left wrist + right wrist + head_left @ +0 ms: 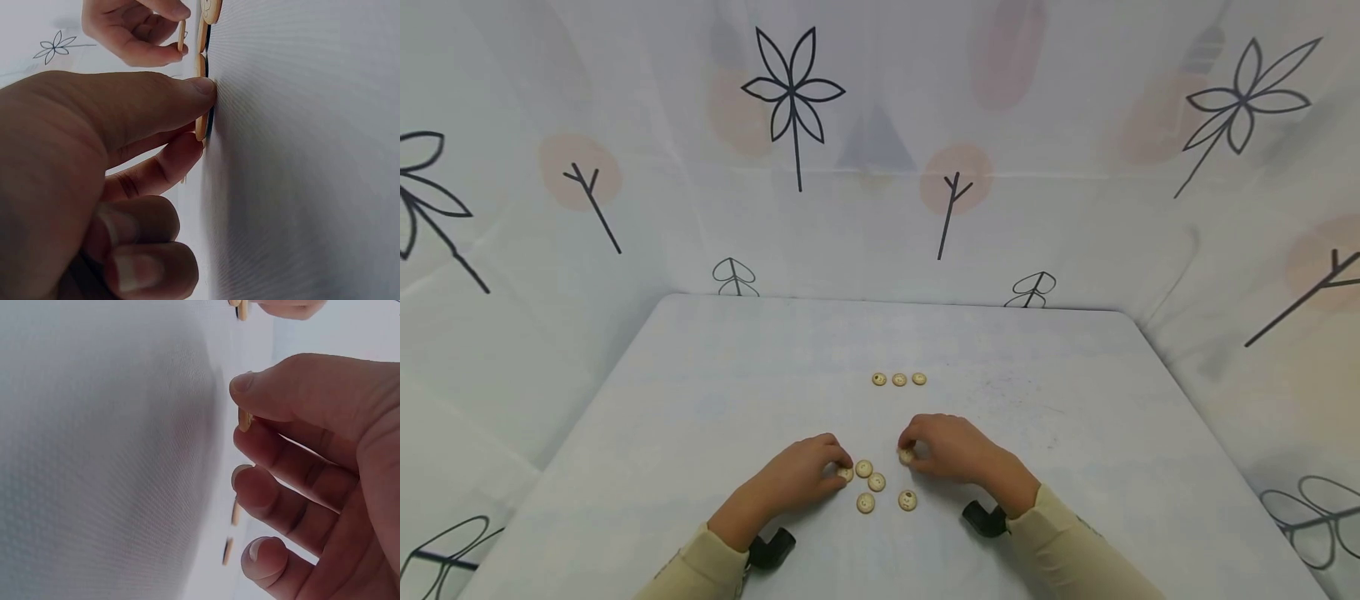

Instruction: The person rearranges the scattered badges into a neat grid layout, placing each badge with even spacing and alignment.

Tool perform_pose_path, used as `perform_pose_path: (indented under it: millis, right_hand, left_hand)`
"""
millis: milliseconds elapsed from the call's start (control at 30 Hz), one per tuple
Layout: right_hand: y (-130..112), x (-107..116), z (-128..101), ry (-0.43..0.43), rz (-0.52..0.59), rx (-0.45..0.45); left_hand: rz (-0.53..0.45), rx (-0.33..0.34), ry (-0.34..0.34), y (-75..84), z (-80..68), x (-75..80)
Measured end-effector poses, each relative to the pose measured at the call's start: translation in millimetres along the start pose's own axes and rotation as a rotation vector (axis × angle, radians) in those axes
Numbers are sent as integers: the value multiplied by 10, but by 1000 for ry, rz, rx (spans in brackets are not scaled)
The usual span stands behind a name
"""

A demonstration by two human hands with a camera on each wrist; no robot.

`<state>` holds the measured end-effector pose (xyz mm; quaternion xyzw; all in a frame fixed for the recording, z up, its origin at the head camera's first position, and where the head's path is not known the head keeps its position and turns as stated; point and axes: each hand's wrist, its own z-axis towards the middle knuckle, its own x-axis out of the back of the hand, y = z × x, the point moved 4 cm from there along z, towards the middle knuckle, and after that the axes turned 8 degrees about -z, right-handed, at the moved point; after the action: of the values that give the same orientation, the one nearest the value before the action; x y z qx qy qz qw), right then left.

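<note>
Small round wooden discs with dark marks on their faces lie on the white table. My left hand [805, 472] pinches one wooden disc [846, 474] between thumb and fingers, low at the table surface. Right beside it are two more discs [864, 468], with another disc [866, 502] nearer me. My right hand [951, 450] pinches a disc [244, 420] by its edges between thumb and index finger, a little above the table in the left wrist view. Below that hand lies a single disc [907, 500].
Three discs [899, 380] form a short row farther back on the white table [760, 358]. A pale cloth wall [880, 225] with line-drawn flowers stands behind and at both sides. Black wrist cameras [772, 550] sit below both hands.
</note>
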<state>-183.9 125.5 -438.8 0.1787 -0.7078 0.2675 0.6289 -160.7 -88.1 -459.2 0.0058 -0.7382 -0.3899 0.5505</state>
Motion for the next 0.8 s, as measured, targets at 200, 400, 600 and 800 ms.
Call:
perform_pose_path:
  millis: [200,400,600,800]
  right_hand:
    - [29,18,29,11,-6,-14]
    - [67,28,58,24,-1,-37]
    - [119,30,86,41,6,-70]
    - [164,49,111,39,10,-112]
  left_hand:
    - [2,-11,3,5,-4,8]
    - [-3,-13,3,0,-2,8]
    - [11,-16,3,-19,2,-2]
    - [9,-8,3,-14,-1,0]
